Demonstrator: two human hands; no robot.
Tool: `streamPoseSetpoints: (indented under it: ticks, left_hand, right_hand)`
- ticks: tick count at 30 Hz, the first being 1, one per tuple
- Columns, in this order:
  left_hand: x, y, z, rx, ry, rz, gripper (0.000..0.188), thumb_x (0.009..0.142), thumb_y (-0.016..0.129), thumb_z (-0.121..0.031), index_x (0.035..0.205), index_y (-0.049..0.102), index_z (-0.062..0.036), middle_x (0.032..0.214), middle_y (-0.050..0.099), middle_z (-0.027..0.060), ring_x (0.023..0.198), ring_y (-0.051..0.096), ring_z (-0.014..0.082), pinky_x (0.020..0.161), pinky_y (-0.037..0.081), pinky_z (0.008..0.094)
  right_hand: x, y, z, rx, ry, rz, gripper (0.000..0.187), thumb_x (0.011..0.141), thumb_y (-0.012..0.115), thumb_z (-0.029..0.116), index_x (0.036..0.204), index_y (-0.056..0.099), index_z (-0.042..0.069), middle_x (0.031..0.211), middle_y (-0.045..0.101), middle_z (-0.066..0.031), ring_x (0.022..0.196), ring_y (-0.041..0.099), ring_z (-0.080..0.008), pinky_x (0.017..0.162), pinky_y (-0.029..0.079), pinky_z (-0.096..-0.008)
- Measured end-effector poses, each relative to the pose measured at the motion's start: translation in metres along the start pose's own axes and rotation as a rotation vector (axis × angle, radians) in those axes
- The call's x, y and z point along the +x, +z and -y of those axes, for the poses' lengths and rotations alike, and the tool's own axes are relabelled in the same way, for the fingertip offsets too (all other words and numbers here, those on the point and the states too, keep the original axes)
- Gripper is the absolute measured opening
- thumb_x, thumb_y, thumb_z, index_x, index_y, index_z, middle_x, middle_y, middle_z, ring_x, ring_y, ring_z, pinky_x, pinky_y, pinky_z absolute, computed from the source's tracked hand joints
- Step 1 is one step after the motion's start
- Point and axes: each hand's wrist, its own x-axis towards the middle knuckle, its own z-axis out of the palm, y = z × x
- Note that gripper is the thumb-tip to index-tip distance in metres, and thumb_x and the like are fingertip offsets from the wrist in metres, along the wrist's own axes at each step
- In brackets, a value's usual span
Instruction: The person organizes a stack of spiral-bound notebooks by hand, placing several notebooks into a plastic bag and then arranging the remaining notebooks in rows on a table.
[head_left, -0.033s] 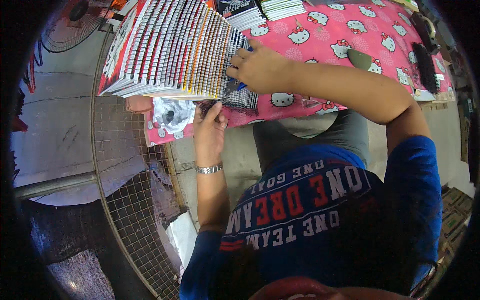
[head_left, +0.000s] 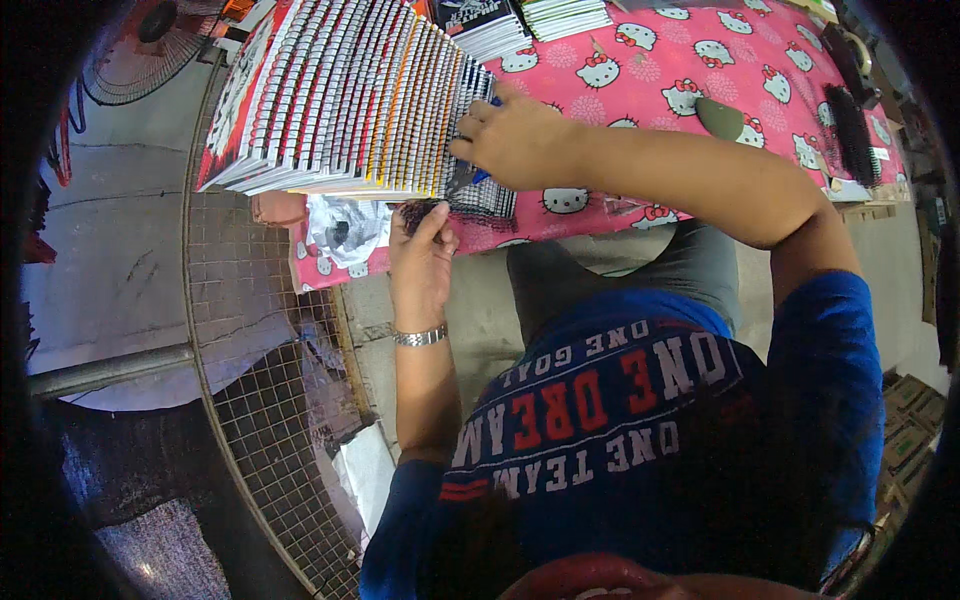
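A long row of wire-bound notebooks (head_left: 330, 105) stands on the table with the bindings facing up. At its right end, my right hand (head_left: 512, 142) is closed around blue-handled pliers (head_left: 461, 178), whose dark jaws point down-left toward the last black binding wires. My left hand (head_left: 425, 262) is closed just below, at the front edge of the row. Its thumb and fingers pinch a dark bundle of thin black wire (head_left: 412, 213). The exact contact between jaws and wire is too small to make out.
A pink patterned tablecloth (head_left: 590, 105) covers the table. Crumpled silver-white plastic (head_left: 345, 232) lies left of my left hand. More notebooks (head_left: 485, 30) are stacked behind. A black spiral coil (head_left: 850, 135) lies at the right. A wire grid (head_left: 265, 420) and a fan (head_left: 150, 45) stand on the left.
Both hands keep their places and grips. My right hand has shifted very slightly to the left.
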Motion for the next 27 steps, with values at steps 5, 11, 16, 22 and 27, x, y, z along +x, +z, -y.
streamPoseSetpoints:
  ticks: [5, 11, 16, 22, 27]
  left_hand:
    - [0.004, -0.006, 0.004, 0.137, 0.042, 0.022, 0.026, 0.078, 0.066, 0.002, 0.093, 0.048, -0.0089, 0.076, 0.054, 0.0001, 0.056, 0.049, 0.0086, 0.049, 0.037, 0.0218]
    - [0.005, -0.016, 0.006, 0.003, 0.003, -0.04, 0.027, 0.078, 0.066, 0.002, 0.095, 0.049, -0.0093, 0.076, 0.055, 0.0007, 0.056, 0.049, 0.009, 0.048, 0.036, 0.022]
    - [0.0, 0.004, 0.012, -0.044, -0.023, -0.068, 0.027, 0.078, 0.066, 0.003, 0.096, 0.05, -0.0092, 0.076, 0.055, 0.0007, 0.055, 0.048, 0.009, 0.048, 0.036, 0.022]
    - [0.006, 0.003, 0.017, 0.026, 0.017, -0.024, 0.025, 0.077, 0.065, 0.003, 0.095, 0.051, -0.0087, 0.075, 0.054, 0.0005, 0.054, 0.046, 0.0088, 0.046, 0.034, 0.0226]
    - [0.009, -0.01, 0.022, 0.054, 0.044, -0.016, 0.021, 0.078, 0.064, 0.002, 0.092, 0.052, -0.0077, 0.075, 0.055, 0.0008, 0.055, 0.047, 0.0086, 0.046, 0.034, 0.0227]
  right_hand:
    - [0.019, -0.014, 0.009, 0.155, 0.121, 0.548, 0.026, 0.072, 0.059, 0.015, 0.097, 0.063, 0.009, 0.091, 0.064, -0.0115, 0.09, 0.062, -0.0245, 0.076, 0.049, -0.0401]
    - [0.005, -0.003, 0.0, 0.102, 0.14, 0.362, 0.028, 0.072, 0.062, 0.019, 0.099, 0.063, 0.009, 0.092, 0.064, -0.01, 0.093, 0.062, -0.0247, 0.078, 0.048, -0.0409]
    - [-0.006, -0.003, -0.001, -0.001, 0.106, 0.25, 0.03, 0.073, 0.061, 0.021, 0.101, 0.062, 0.009, 0.097, 0.063, -0.0086, 0.099, 0.059, -0.0243, 0.084, 0.045, -0.0424]
    - [0.006, 0.001, 0.006, 0.081, 0.088, 0.3, 0.024, 0.072, 0.058, 0.015, 0.094, 0.062, 0.006, 0.087, 0.065, -0.0115, 0.088, 0.064, -0.0274, 0.074, 0.05, -0.043]
    - [0.002, -0.003, 0.002, 0.214, 0.109, 0.383, 0.019, 0.073, 0.057, 0.014, 0.087, 0.065, 0.005, 0.075, 0.065, -0.0165, 0.072, 0.066, -0.0319, 0.064, 0.053, -0.0438]
